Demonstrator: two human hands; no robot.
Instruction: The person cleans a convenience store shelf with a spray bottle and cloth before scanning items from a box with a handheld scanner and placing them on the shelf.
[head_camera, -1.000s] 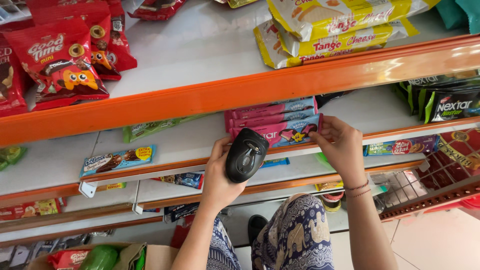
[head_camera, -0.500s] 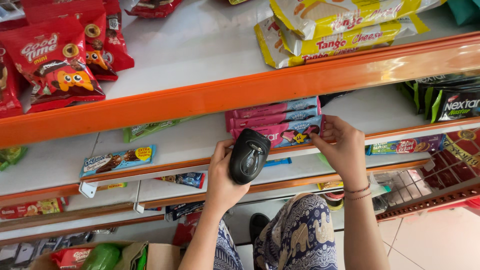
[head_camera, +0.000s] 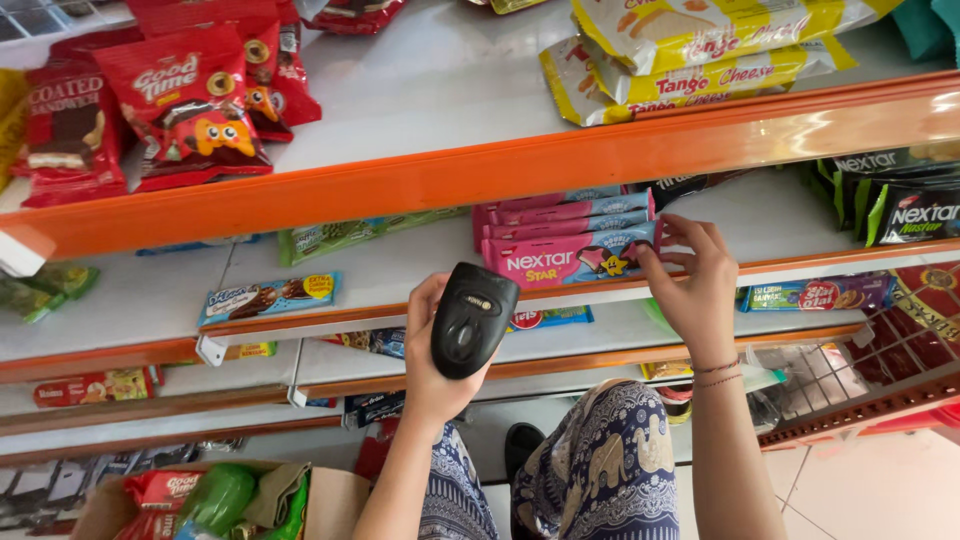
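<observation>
Access to the second shelf (head_camera: 400, 262) is limited from above by the orange edge of the top shelf (head_camera: 480, 170), leaving a low slot in which the stack of pink wafer packs (head_camera: 568, 235) fills the middle, with the right hand (head_camera: 690, 285) at its front right corner. Bare shelf lies open between the blue snack bar (head_camera: 268, 296) and the pink stack, partly fronted by the left hand (head_camera: 440, 345) and its black scanner (head_camera: 472, 318). To the right, dark packs (head_camera: 905, 205) and a red wire basket (head_camera: 880, 375) block passage.
</observation>
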